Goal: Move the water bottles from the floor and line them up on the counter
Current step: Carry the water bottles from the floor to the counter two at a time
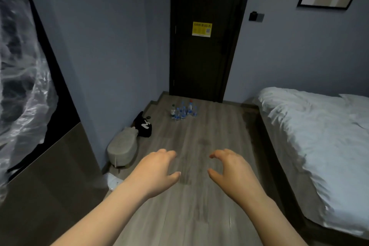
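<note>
Several clear water bottles [183, 111] with blue labels stand clustered on the wooden floor far ahead, just in front of the dark door. One taller bottle among them has a red cap. My left hand [157, 171] and my right hand [229, 171] are stretched forward side by side over the floor, well short of the bottles. Both hold nothing, with fingers loosely curled and thumbs apart. A brown counter surface [46, 177] runs along my near left.
A bed [311, 136] with white bedding fills the right side. A grey stool [122, 150] and a black bag [144, 125] sit against the left wall. The dark door [203, 56] closes the far end. Wooden floor [199, 136] stretches between me and the bottles.
</note>
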`<state>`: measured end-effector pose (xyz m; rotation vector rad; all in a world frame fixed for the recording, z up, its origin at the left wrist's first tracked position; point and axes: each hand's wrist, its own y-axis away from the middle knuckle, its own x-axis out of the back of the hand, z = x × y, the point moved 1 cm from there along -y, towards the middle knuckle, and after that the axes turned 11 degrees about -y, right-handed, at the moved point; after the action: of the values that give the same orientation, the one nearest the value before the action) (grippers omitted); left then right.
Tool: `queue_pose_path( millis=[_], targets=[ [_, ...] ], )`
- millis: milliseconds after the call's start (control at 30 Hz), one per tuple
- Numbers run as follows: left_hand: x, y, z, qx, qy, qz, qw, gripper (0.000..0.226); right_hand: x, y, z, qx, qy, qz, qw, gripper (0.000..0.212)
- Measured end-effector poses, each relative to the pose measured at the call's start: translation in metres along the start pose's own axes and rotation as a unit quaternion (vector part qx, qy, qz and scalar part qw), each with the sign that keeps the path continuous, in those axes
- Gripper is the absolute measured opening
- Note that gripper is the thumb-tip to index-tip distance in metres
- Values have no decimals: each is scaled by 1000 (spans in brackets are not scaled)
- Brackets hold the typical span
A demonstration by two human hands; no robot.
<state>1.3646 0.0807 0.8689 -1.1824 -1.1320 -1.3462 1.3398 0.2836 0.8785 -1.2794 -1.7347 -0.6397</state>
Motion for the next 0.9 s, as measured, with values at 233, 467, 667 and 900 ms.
queue_pose_path(
  millis=[233, 467, 667, 900],
  targets=[
    [2, -118, -65, -5, 5, 6, 1000, 52, -23, -127, 3, -13, 2, 5, 1000, 40],
    [16, -230, -118, -24, 15, 5, 1000, 50, -31, -238, 3, -34, -23, 20, 999, 41],
    [11, -323, -137, -37, 30, -3, 999, 53, -34, -329, 32, -47, -25, 29, 998, 40],
    [9, -443, -143, -22, 22, -7, 999, 53, -26, -451, 84, -29, -30, 48, 998, 41]
  ],
)
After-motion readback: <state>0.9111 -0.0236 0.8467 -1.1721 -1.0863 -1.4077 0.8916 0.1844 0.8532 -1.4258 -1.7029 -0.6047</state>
